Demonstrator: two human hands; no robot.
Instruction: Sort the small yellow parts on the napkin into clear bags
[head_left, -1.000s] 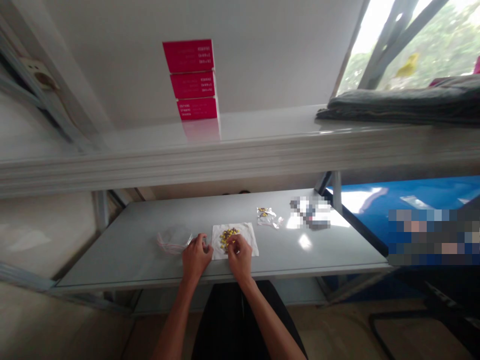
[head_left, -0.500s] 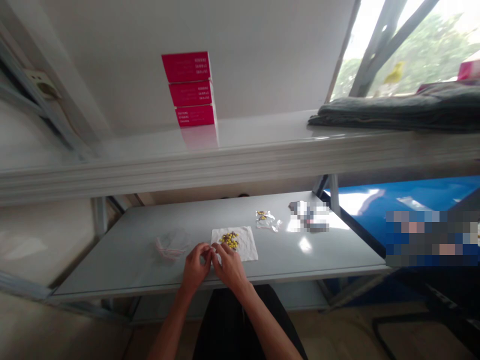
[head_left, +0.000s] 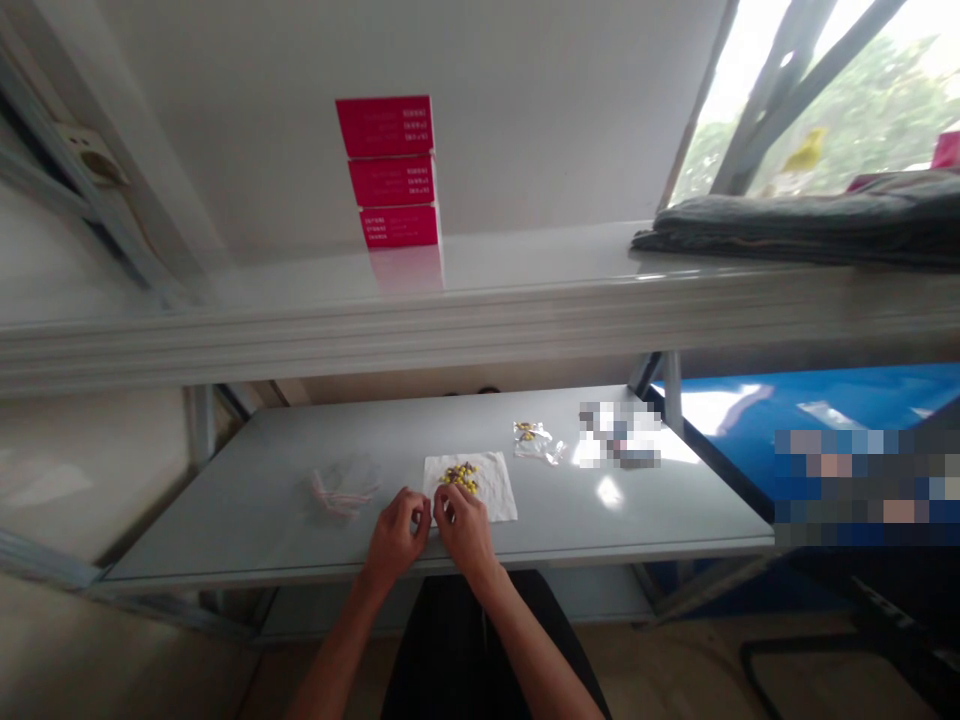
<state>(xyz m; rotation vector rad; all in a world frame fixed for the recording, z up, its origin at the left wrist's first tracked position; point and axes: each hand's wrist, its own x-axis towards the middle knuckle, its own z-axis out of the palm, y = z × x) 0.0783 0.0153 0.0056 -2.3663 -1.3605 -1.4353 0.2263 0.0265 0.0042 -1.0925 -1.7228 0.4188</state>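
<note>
A white cloth or tissue lies near the table's front edge. On it is a pile of small round yellow and dark pieces. At the cloth's left edge my left hand is closed in a pinch; whatever sits between its fingertips is too small to make out. My right hand pinches too, over the cloth's front part just below the pile, its fingertips close to the left ones. To the left lie clear plastic bags with pinkish edges. A clear bag with yellow pieces inside rests behind the cloth, to the right.
The grey table stands under a white shelf. Three stacked pink boxes and folded grey cloth are on the shelf. Blurred-out items lie at the table's back right. A chair frame is at lower right.
My right hand came from the pile leftward to my left hand, and their fingertips met. Now the hands are slightly apart again. The clear bags at left settled as my left hand left them.
</note>
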